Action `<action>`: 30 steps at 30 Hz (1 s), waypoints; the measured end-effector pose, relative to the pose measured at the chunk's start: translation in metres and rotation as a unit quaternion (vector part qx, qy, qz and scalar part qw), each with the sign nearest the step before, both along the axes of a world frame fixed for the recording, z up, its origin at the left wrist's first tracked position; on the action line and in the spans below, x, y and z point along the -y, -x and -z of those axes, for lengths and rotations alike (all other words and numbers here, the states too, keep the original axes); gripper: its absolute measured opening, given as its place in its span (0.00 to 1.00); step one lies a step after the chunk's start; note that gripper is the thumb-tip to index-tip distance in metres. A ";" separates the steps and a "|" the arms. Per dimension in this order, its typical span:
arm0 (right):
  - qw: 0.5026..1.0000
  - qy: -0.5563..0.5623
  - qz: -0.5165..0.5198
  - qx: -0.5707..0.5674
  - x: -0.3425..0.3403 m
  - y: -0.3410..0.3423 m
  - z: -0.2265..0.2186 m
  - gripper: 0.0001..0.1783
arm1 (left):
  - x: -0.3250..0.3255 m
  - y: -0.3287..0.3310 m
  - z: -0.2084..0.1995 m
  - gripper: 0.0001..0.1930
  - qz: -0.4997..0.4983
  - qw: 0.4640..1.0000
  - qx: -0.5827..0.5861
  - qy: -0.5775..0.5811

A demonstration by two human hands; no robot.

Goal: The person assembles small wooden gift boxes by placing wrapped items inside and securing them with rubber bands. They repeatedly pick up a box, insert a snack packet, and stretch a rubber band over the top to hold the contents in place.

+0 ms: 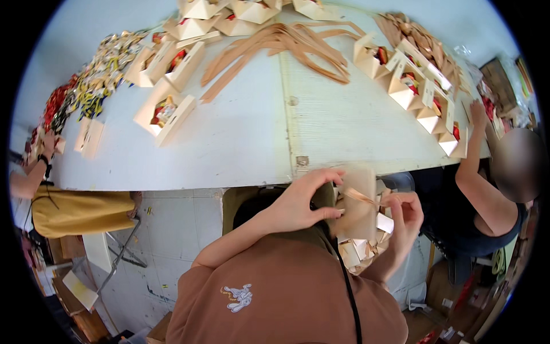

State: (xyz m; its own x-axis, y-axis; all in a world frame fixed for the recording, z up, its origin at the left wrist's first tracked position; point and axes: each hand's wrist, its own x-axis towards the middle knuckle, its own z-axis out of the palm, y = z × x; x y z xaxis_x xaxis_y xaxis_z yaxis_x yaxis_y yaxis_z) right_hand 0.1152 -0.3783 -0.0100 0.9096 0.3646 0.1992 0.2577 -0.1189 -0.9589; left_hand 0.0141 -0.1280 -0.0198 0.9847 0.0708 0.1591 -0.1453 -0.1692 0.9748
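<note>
My left hand (302,198) grips the upper left side of a flat kraft-brown cardboard box (358,209) held upright just below the table's near edge. My right hand (405,212) pinches a thin tan ribbon strip (363,197) that runs across the box's front. Both forearms come up from a brown shirt at the bottom. Below the box sit more folded cardboard pieces (358,249), partly hidden by my hands.
The white table (258,137) carries several open tan boxes with red contents (166,112), a pile of tan strips (286,46) and a row of boxes (418,97) on the right. A person's arm (475,172) reaches in at right; another person's hand (46,143) at left.
</note>
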 end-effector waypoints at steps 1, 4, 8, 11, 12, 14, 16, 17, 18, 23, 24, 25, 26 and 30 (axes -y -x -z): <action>0.991 0.102 0.057 0.066 0.009 0.005 -0.017 0.06 | 0.008 -0.001 -0.004 0.21 -0.012 0.998 0.034 -0.049; 0.944 0.238 0.113 0.200 0.003 -0.003 -0.032 0.16 | -0.014 0.004 -0.027 0.20 -0.078 0.983 0.077 -0.150; 0.963 0.169 0.013 0.208 -0.060 -0.092 -0.019 0.21 | -0.044 0.025 -0.053 0.12 -0.216 0.947 0.101 -0.217; 0.947 0.233 0.021 0.219 -0.140 -0.196 0.045 0.24 | -0.060 0.040 -0.057 0.09 -0.299 0.916 0.108 -0.243; 0.912 0.300 0.071 0.269 -0.158 -0.231 0.073 0.25 | -0.065 0.046 -0.053 0.08 -0.315 0.913 0.102 -0.238; 0.867 0.308 0.147 0.363 -0.183 -0.268 0.084 0.23 | -0.073 0.064 -0.048 0.07 -0.360 0.902 0.074 -0.227; 0.891 0.295 0.174 0.299 -0.200 -0.287 0.079 0.23 | -0.084 0.078 -0.039 0.07 -0.400 0.877 0.069 -0.257; 0.926 0.285 0.161 0.187 -0.194 -0.286 0.075 0.22 | -0.089 0.087 -0.033 0.07 -0.418 0.865 0.064 -0.271; 0.916 0.293 0.135 0.240 -0.177 -0.292 0.081 0.24 | -0.093 0.093 -0.029 0.07 -0.437 0.853 0.054 -0.281; 0.956 0.265 -0.021 0.127 -0.164 -0.154 0.030 0.31 | -0.102 0.100 -0.004 0.07 -0.469 0.835 0.014 -0.289; 0.963 0.240 -0.057 0.111 -0.159 -0.112 0.020 0.31 | -0.103 0.094 0.001 0.10 -0.431 0.852 0.011 -0.298; 0.967 0.217 -0.091 0.097 -0.154 -0.080 0.016 0.31 | -0.100 0.085 0.003 0.12 -0.410 0.867 0.012 -0.283; 0.951 0.232 -0.103 0.174 -0.146 -0.065 0.031 0.33 | -0.095 0.075 0.004 0.15 -0.386 0.883 0.014 -0.266; 0.935 0.207 -0.203 0.203 -0.148 0.003 0.024 0.41 | -0.080 0.048 0.008 0.24 -0.339 0.890 0.044 -0.303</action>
